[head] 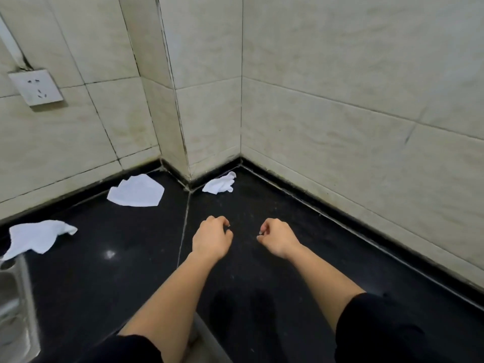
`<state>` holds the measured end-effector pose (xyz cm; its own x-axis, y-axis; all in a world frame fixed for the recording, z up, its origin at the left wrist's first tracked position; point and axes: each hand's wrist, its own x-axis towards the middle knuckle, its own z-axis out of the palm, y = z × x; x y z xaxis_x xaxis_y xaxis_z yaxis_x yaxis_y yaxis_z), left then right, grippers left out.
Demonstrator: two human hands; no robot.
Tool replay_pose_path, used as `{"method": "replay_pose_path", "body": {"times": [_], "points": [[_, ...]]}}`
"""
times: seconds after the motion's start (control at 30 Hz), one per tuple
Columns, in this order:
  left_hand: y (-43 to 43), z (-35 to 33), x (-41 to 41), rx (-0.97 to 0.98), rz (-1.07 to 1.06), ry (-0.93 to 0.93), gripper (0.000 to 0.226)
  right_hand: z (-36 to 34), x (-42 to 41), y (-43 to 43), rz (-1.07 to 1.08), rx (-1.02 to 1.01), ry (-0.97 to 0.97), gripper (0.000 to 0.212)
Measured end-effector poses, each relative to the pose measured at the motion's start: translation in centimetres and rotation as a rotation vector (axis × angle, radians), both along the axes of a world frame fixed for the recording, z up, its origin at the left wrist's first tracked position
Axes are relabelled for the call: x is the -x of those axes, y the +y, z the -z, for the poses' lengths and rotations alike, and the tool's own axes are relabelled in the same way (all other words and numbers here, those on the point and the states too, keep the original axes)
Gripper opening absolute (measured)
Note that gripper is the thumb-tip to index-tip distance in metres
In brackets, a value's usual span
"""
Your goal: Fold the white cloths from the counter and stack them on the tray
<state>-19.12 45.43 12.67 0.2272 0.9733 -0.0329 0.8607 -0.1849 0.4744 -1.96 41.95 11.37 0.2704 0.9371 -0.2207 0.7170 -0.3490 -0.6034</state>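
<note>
White cloths [136, 191] lay crumpled on the black counter [104, 284]; the left hand [210, 238] and right hand [279, 237] were curled, holding nothing.

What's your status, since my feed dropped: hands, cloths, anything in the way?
Both curled, holding nothing: left hand, right hand, over the counter. Three white cloths unfolded: middle cloth, corner cloth, left cloth. Tray not in view. Nothing blocking.
</note>
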Motion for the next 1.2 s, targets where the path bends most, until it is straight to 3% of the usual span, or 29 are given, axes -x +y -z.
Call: {"method": "replay_pose_path", "body": {"times": [0.27,0.47,0.67,0.8,0.93,1.0,1.1,1.2], "points": [[15.7,5.1,2.7,0.088,0.079,-0.007,0.027,3.8,2.4,13.4,0.119,0.063,0.022,0.009],[26.0,9.6,3.4,0.181,0.010,-0.059,0.039,7.2,3.3,22.2,0.116,0.153,0.005,0.014],[32.2,13.8,1.6,0.287,-0.153,-0.267,0.052,9.7,3.3,29.1,0.035,0.148,-0.045,0.049],[34.3,16.7,0.2,0.323,-0.125,-0.327,0.031,11.3,3.2,33.2,-0.027,0.108,-0.133,0.063],[34.4,16.5,0.0,0.126,-0.071,-0.469,0.007,11.8,3.2,35.8,-0.088,0.082,-0.188,0.071],[34.0,15.2,0.0,0.082,-0.029,-0.555,0.003,11.8,3.0,36.6,-0.087,0.098,-0.217,0.062],[33.7,13.2,0.0,0.176,-0.024,-0.707,0.006,11.2,2.4,36.8,-0.061,0.116,-0.272,0.036],[33.8,11.1,0.0,0.171,-0.025,-0.789,0.007,10.0,1.4,35.9,0.020,0.090,-0.239,0.028]]}}
